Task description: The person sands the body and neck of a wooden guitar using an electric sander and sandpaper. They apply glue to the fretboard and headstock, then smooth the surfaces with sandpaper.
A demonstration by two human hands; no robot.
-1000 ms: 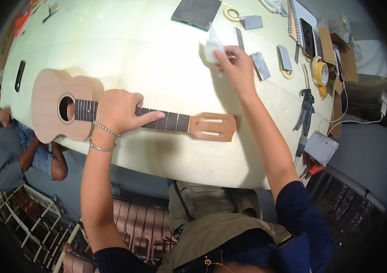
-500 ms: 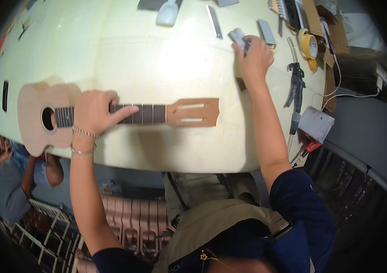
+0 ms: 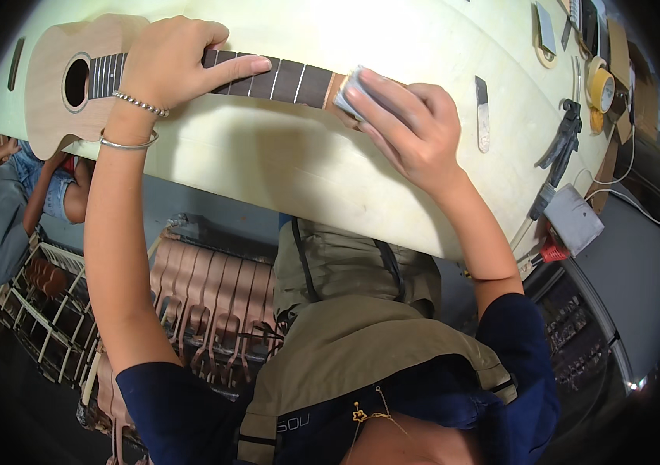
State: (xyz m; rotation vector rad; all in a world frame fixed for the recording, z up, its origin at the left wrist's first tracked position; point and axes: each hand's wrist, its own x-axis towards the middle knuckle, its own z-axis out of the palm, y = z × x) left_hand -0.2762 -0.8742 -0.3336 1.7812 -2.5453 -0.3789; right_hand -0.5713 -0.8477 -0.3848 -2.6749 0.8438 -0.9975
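An unfinished pale wood ukulele point(image 3: 49, 85) lies on the bench with its body to the left and its neck pointing right. My left hand point(image 3: 168, 68) is closed around the neck near the body, its thumb stretched along the dark fretboard point(image 3: 289, 80). At the other end, my right hand point(image 3: 417, 130) presses a small light-grey sanding block point(image 3: 351, 89) against the headstock, just past the end of the fretboard. The fingers and block hide most of the headstock and are slightly blurred.
On the pale bench point(image 3: 268, 167), a flat metal blade point(image 3: 482, 115) lies right of my right hand. Farther right are a dark clamp point(image 3: 565, 136), yellow tape rolls point(image 3: 599, 85) and a grey box point(image 3: 573, 219). Below the bench hang several wooden necks point(image 3: 190, 271); a person point(image 3: 4, 225) sits at left.
My right hand has brought the grey block from the far right of the bench to the headstock. My left hand stays on the neck. The view has shifted, and the ukulele appears higher.
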